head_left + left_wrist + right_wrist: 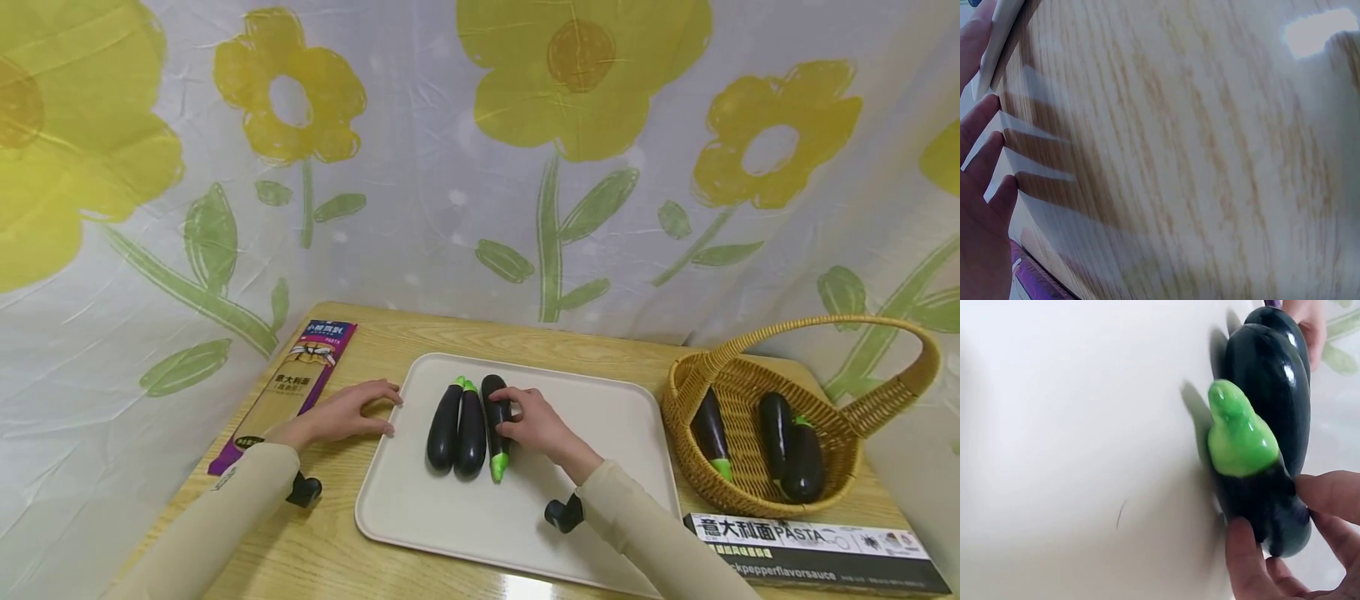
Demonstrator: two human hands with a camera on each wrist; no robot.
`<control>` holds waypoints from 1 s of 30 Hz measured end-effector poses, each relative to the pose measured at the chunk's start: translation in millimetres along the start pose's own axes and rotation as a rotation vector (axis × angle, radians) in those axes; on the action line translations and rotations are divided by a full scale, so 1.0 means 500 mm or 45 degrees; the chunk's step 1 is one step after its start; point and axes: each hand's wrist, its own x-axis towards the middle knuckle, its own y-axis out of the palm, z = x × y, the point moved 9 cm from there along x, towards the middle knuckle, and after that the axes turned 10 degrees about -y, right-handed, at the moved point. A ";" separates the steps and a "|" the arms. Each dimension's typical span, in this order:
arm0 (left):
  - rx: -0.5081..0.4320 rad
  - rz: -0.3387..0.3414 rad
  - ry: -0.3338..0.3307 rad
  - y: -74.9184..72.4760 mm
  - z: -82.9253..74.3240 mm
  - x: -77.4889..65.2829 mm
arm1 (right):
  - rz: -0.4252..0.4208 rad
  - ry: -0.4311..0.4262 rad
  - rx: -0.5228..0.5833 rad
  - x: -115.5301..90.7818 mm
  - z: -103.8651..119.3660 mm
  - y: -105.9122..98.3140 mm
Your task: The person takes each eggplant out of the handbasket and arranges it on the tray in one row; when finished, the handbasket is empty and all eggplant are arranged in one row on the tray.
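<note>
Three dark eggplants with green stems lie side by side on a white tray (600, 517). My right hand (536, 423) pinches the rightmost eggplant (498, 446) between thumb and fingers, its green end facing me. In the right wrist view, fingers and thumb sit on both sides of this eggplant (1260, 497). Left of it, the middle eggplant (470, 437) and the left eggplant (444, 433) lie against each other, stems pointing away. My left hand (341, 414) is at the tray's left rim, fingers loosely bent, holding nothing; whether the fingertips press the rim is unclear.
On the right stands a wicker basket (678, 450) with a tall handle and three eggplants inside. In front of it lies a black-and-white pasta box (825, 554). A purple pasta packet (288, 383) rests left of the tray on the wooden table (330, 533). A flowered curtain (420, 208) hangs behind.
</note>
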 end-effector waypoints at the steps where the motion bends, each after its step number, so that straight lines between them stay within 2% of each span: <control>1: -0.003 0.000 0.002 0.000 -0.001 0.000 | 0.006 -0.001 0.013 -0.001 0.002 0.001; 9: -0.012 0.008 0.004 0.000 -0.005 0.002 | 0.026 -0.010 0.026 -0.004 0.006 0.004; 18: -0.008 0.014 -0.004 0.001 -0.004 0.006 | -0.027 0.002 -0.010 -0.025 0.005 -0.019; 23: -0.004 0.009 -0.023 0.001 -0.003 0.004 | -0.008 -0.059 0.039 -0.076 0.023 -0.032; 30: 0.001 0.003 -0.047 0.005 0.008 0.004 | 0.033 -0.136 0.140 -0.180 0.050 -0.050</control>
